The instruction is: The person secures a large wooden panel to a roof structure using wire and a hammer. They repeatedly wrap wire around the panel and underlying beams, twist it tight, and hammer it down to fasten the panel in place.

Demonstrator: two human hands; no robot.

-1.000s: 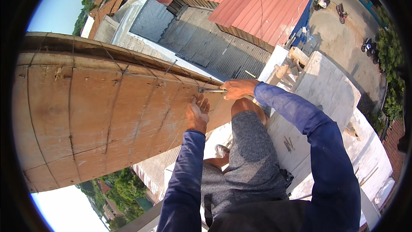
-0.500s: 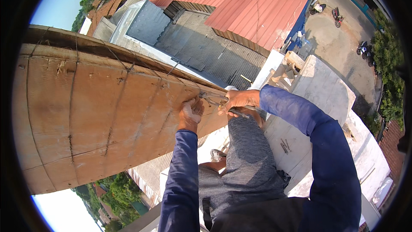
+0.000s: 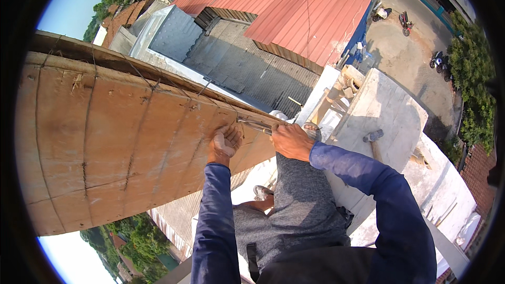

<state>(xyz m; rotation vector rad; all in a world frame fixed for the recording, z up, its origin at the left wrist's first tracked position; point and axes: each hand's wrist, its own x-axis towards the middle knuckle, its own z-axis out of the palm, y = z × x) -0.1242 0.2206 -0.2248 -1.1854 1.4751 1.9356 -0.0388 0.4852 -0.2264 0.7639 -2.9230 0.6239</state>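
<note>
A large curved plywood panel (image 3: 142, 142), bound with several dark wires (image 3: 88, 126), fills the left side. Near its right end, my left hand (image 3: 226, 141) rests palm up against the wood, fingers loosely bent and apart, with no tool in it. My right hand (image 3: 292, 141) is closed round the handles of metal pincers (image 3: 255, 124). Their jaws point left, to the panel's upper edge, just above my left fingertips. Whether the jaws grip a wire is too small to tell.
A hammer (image 3: 374, 142) lies on a pale concrete ledge (image 3: 394, 105) to the right. Wood offcuts (image 3: 350, 81) sit at its far end. Beyond and far below are a red metal roof (image 3: 294, 10), a grey roof (image 3: 247, 58) and a yard (image 3: 400, 37) with parked motorbikes.
My right hand has turned knuckles up on the pincers, and its forearm has lowered, uncovering the hammer. My left hand has shifted slightly left, its fingers less curled. The view has tilted a little.
</note>
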